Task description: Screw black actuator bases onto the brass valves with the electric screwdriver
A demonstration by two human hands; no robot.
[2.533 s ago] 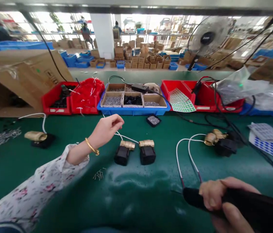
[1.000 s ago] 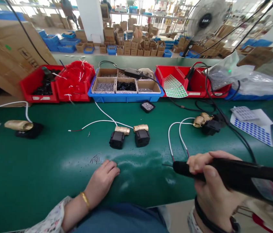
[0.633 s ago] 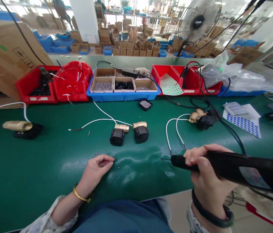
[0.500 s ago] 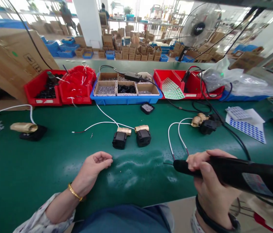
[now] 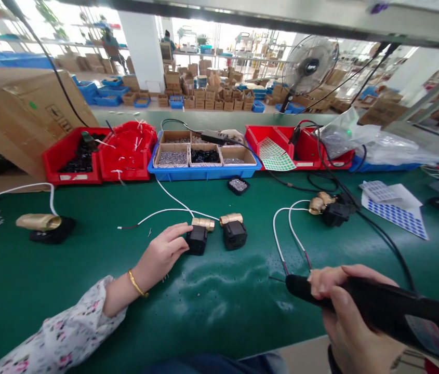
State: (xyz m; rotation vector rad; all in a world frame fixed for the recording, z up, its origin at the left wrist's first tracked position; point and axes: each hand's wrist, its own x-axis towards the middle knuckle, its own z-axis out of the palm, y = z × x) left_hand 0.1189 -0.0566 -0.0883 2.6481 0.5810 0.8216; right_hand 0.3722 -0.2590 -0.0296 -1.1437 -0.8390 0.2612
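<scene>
Since the last frame, the left hand (image 5: 160,257) has moved forward from the bare surface (image 5: 223,322) to the nearer black-and-brass valve (image 5: 197,241). Its fingers are slightly parted, thumb and forefinger a narrow gap from each other, tips at the left side of the valve's black housing; whether they press on it I cannot tell. Just beyond those fingertips, to the right, sits a second valve (image 5: 235,234). A few small screws (image 5: 165,278) lie beneath the hand. Well apart to the right, the right hand (image 5: 354,306) has its fingers wrapped round a black power driver (image 5: 394,309), its thin bit pointing left.
</scene>
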